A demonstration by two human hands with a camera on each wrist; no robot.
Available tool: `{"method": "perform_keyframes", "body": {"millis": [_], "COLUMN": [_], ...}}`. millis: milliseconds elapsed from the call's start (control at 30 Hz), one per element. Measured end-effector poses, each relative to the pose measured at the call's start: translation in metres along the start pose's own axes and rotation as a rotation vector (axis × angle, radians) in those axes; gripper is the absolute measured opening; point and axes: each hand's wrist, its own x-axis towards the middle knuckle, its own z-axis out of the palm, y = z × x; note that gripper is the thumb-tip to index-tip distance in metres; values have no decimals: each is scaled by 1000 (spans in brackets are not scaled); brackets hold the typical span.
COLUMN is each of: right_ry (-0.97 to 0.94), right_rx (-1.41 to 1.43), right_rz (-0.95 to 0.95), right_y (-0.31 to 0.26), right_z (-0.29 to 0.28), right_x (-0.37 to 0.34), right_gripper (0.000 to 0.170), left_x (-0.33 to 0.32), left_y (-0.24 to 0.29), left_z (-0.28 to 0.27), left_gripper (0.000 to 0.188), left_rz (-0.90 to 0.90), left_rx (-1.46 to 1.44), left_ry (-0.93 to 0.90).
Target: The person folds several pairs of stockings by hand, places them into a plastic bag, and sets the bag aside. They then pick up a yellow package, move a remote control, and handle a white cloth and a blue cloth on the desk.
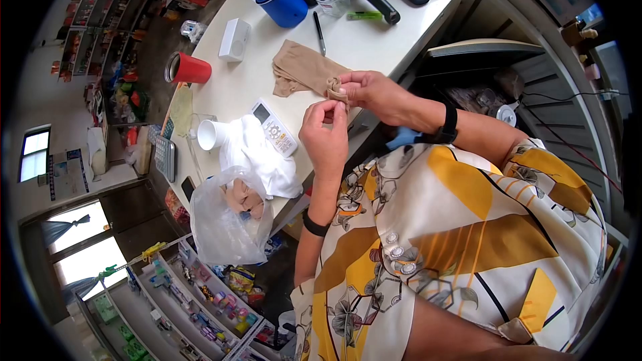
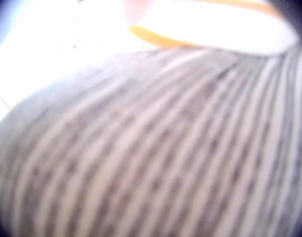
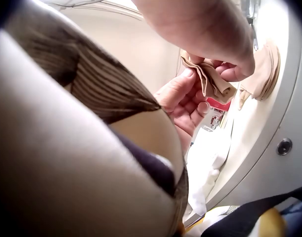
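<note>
A tan stocking-like garment [image 1: 304, 70] lies folded on the white tabletop [image 1: 247, 83], with its near end bunched up between my two hands. My left hand [image 1: 326, 137] pinches the edge of that end with thumb and fingers. From the other side, my right hand [image 1: 376, 97] grips the bunched cloth, its fingertips close to the left ones. In the right wrist view, the gathered tan fabric [image 3: 210, 81] shows layered edges between the left hand [image 3: 185, 106] and the right hand [image 3: 230, 66]. Blurred striped clothing [image 2: 151, 148] fills most of the left wrist view, hiding the left hand there.
Near my left forearm lie a white remote-like device [image 1: 274, 127], white cloth [image 1: 257, 160] and a clear plastic bag [image 1: 231, 227] with tan pieces inside. Beyond stand a red cup [image 1: 190, 68], a white box [image 1: 234, 40], a blue canister [image 1: 282, 3], a pen [image 1: 319, 33] and a scanner [image 1: 378, 0].
</note>
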Motion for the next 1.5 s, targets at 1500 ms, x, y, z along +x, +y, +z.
{"method": "perform_keyframes", "body": {"millis": [1500], "right_ry": [51], "right_rx": [-167], "right_rz": [-72], "right_y": [-4], "right_z": [10], "right_x": [-19], "right_gripper": [26], "left_x": [-5], "left_y": [-22], "left_z": [7], "left_gripper": [13], "left_rz": [-210], "left_rx": [-462], "left_ry": [5]}}
